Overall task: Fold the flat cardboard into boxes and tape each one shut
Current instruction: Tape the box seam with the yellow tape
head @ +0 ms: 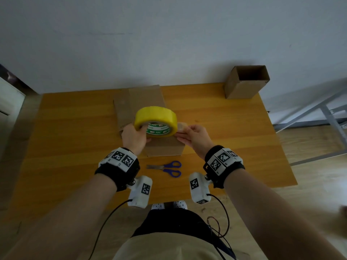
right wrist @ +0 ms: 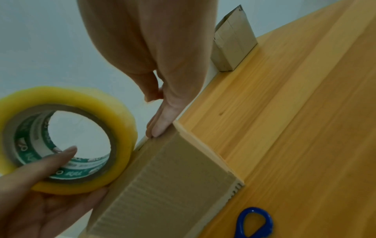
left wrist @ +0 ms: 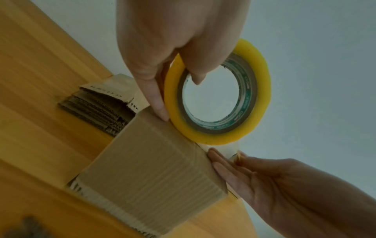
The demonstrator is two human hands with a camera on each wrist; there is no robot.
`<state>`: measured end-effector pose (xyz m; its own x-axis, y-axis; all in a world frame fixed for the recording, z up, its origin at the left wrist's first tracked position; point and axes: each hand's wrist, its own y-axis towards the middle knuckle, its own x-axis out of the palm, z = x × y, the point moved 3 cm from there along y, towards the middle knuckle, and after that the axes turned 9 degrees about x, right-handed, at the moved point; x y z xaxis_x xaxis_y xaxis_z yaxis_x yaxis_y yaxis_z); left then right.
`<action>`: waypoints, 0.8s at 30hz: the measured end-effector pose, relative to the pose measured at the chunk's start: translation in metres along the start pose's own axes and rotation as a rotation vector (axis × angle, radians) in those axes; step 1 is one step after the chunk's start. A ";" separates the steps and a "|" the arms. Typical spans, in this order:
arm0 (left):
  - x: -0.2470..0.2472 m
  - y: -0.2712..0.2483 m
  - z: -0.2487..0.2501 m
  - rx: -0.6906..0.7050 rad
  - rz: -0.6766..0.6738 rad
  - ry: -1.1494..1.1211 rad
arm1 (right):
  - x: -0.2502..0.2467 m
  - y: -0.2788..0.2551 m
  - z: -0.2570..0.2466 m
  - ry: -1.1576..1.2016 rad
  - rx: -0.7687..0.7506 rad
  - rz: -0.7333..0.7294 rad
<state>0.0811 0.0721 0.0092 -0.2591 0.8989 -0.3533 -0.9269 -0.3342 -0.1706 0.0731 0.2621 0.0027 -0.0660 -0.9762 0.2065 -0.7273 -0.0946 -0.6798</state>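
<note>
Above the folded brown cardboard box [head: 165,147], your left hand [head: 134,136] grips the yellow tape roll [head: 155,121]; your right hand [head: 194,136] pinches its pulled-out tape end [head: 181,127].

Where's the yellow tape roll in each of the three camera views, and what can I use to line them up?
Head: tape roll at centre, gripped by the left hand, above the box.
Left wrist: tape roll upper centre-right, thumb through its core.
Right wrist: tape roll at the left edge, middle height.
Shared landmark: the box beneath it.
</note>
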 end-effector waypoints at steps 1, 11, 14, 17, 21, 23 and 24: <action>0.001 0.000 0.001 -0.015 -0.003 -0.015 | 0.000 0.000 0.000 0.007 0.005 0.001; -0.007 0.003 0.008 -0.040 -0.113 0.054 | -0.013 0.004 0.004 -0.058 -0.028 -0.001; -0.006 0.006 0.010 -0.039 -0.092 -0.006 | -0.013 0.003 0.003 0.022 -0.003 -0.023; -0.008 0.006 0.007 -0.071 -0.067 -0.036 | -0.012 0.003 0.003 0.054 0.027 -0.020; -0.009 0.004 0.005 -0.032 -0.131 0.084 | -0.014 0.003 0.003 0.106 0.049 -0.008; -0.011 0.005 0.004 -0.015 -0.122 0.150 | -0.014 0.001 0.003 0.092 0.048 -0.017; -0.010 0.005 0.004 0.005 -0.119 0.171 | -0.013 0.000 0.004 0.083 0.043 -0.020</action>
<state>0.0780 0.0623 0.0153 -0.0980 0.8706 -0.4822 -0.9496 -0.2267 -0.2164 0.0765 0.2743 -0.0030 -0.1090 -0.9548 0.2767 -0.6989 -0.1244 -0.7043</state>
